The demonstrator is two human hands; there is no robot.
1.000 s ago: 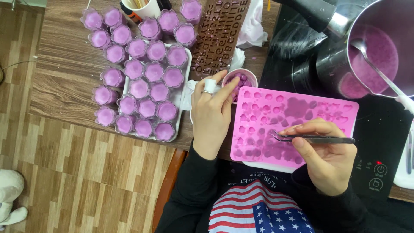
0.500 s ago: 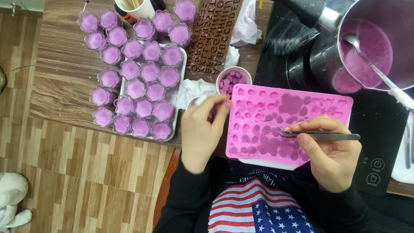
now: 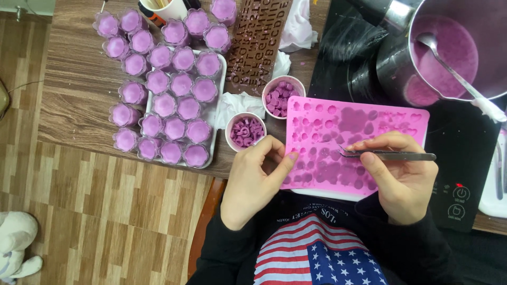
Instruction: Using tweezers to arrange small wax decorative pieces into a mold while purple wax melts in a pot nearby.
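Flat on the surface lies the pink silicone mould (image 3: 369,119); the right hand (image 3: 398,182) pinches steel tweezers (image 3: 388,155), tips over its cavities, while left hand (image 3: 256,177) fingers (image 3: 288,158), empty and loosely curled, touch its left edge.

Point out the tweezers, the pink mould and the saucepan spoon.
tweezers (image 3: 388,155), head view, middle of the metal shaft.
pink mould (image 3: 327,119), head view, upper part of its face.
spoon (image 3: 429,43), head view, its bowl in the purple liquid.
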